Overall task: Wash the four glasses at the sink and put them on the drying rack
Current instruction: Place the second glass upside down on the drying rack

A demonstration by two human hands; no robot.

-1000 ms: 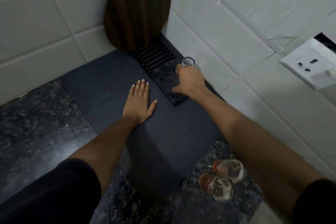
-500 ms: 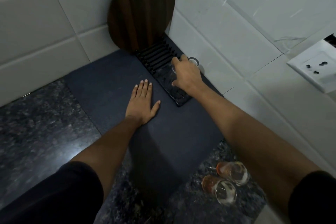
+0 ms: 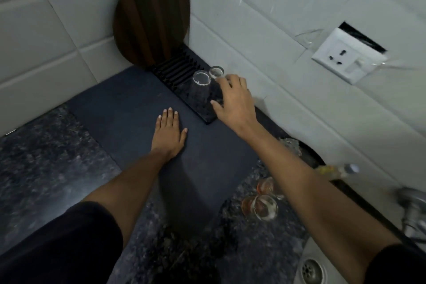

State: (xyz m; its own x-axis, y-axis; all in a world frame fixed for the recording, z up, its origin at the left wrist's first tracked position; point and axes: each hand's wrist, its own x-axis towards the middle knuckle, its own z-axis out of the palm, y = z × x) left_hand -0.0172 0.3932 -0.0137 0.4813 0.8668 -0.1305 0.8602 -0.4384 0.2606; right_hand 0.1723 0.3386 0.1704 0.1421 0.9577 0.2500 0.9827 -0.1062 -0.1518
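Two clear glasses stand upside down on the black drying rack (image 3: 175,70) by the wall: one (image 3: 201,85) nearer the middle, the other (image 3: 216,72) against the tiles. My right hand (image 3: 232,99) hovers just right of them, fingers relaxed and spread, holding nothing. My left hand (image 3: 168,134) lies flat, palm down, on the dark mat (image 3: 129,108). Two glasses with a brownish residue (image 3: 262,206) (image 3: 265,185) sit on the granite counter under my right forearm.
A round wooden board (image 3: 152,14) leans in the tiled corner behind the rack. The sink drain (image 3: 311,270) and steel tap pipe (image 3: 412,210) show at bottom right. A wall socket (image 3: 345,57) is on the right wall. A crumpled clear item (image 3: 291,145) lies by the wall.
My right hand has let go of the glass on the rack and drawn back to the right, uncovering both upturned glasses. The left hand has stayed put; the view has tilted down.
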